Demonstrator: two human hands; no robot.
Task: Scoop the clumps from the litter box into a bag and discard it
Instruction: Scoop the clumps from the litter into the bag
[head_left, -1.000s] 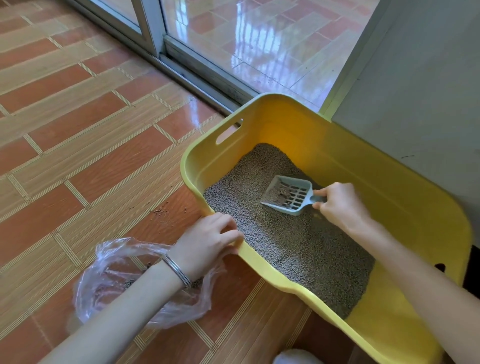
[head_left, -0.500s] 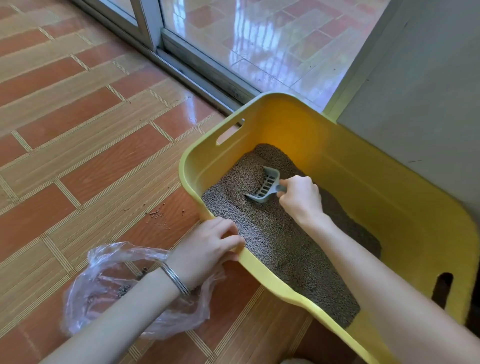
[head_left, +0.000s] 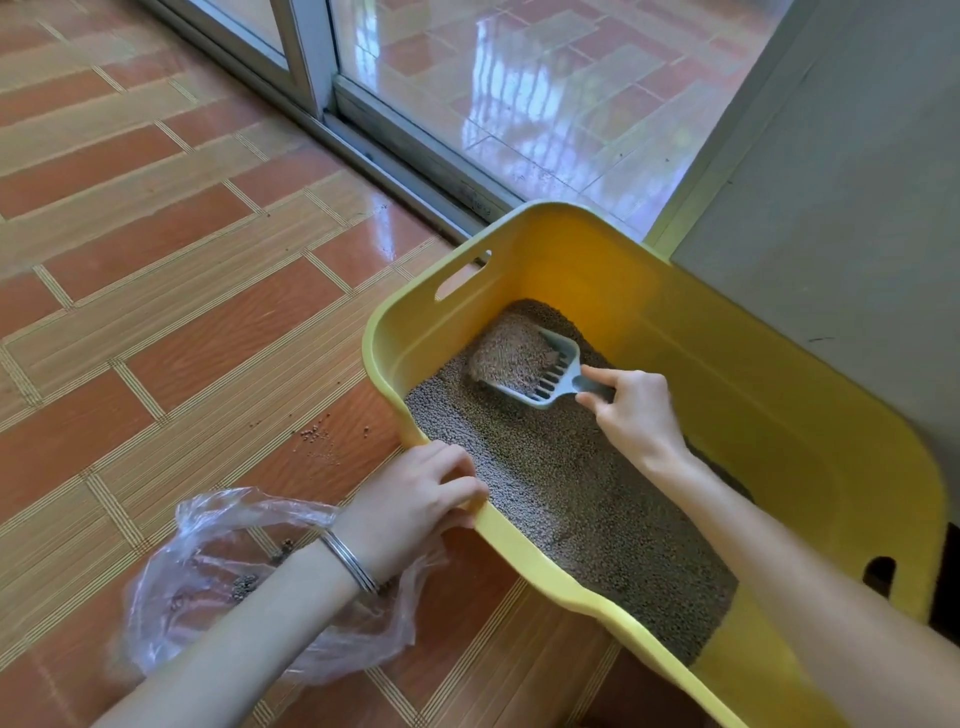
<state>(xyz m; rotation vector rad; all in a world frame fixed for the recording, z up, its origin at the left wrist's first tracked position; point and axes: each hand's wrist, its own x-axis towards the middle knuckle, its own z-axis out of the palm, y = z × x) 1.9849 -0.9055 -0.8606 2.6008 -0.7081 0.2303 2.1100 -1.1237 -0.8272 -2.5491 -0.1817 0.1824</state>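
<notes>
A yellow litter box (head_left: 779, 395) stands on the tiled floor, holding grey-brown litter (head_left: 561, 493). My right hand (head_left: 631, 410) grips the handle of a grey slotted scoop (head_left: 550, 371), which is lifted at the far end of the box and heaped with litter. My left hand (head_left: 415, 506) holds the box's near rim, thumb inside. A clear plastic bag (head_left: 208, 571) lies crumpled on the floor under my left forearm, with a few dark clumps inside.
A few spilled litter grains (head_left: 322, 441) lie on the floor left of the box. A sliding glass door track (head_left: 395, 161) runs behind the box. A grey wall panel (head_left: 831, 234) stands against the box's right side.
The scoop dug into the far end of the litter and has come up loaded. My left hand has stayed on the rim.
</notes>
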